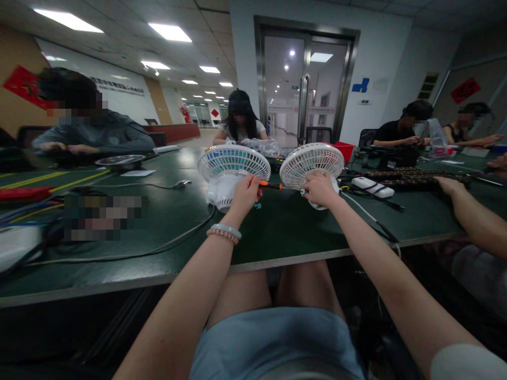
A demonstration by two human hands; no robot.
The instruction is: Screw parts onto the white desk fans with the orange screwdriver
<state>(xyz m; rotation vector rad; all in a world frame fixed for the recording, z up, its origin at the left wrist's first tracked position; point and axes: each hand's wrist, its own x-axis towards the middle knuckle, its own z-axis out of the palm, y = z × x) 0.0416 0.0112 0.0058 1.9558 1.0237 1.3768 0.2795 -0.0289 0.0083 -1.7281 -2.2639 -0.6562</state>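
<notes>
Fans stood side by side on the worktop [277, 232]. Left hand [245, 193] clamped an orange-handled screwdriver [270, 184] beside the left fan [233, 168]; right hand [320, 189] gripped the right fan [311, 164].

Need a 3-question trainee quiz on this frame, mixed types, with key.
1. True or false: the left hand holds an orange-handled screwdriver.
2. Which fan does the right hand touch? A) left fan B) right fan C) neither
3. Fill in: both fans stand on a dark ____ table.

Key: 1 true; 2 B; 3 green
</notes>
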